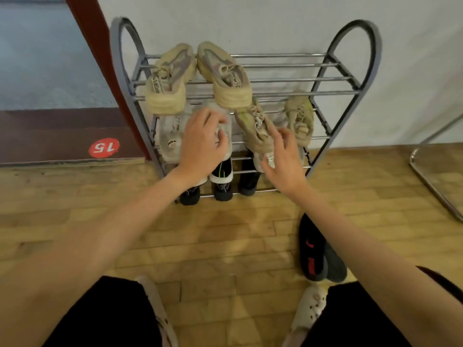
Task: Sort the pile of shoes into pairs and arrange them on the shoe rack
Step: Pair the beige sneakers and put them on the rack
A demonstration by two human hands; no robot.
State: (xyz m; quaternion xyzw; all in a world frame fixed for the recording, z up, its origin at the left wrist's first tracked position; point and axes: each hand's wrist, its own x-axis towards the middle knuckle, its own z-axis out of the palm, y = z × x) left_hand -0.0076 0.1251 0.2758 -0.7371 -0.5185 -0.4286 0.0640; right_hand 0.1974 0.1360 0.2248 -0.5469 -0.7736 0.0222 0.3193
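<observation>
A grey metal shoe rack stands against the wall. Two tan sneakers lie on its top shelf. On the middle shelf a pale grey sneaker sits at the left, with my left hand curled over a second pale sneaker beside it. My right hand rests with fingers spread on a beige sneaker; its mate lies to the right. Black shoes fill the bottom shelf. A black shoe with red marks and a dark grey shoe lie on the floor at the right.
The wooden floor spreads in front of the rack. A red sticker marked 15 sits on a dark panel at the left. A metal chair frame stands at the right edge. My knees and pale clogs are at the bottom.
</observation>
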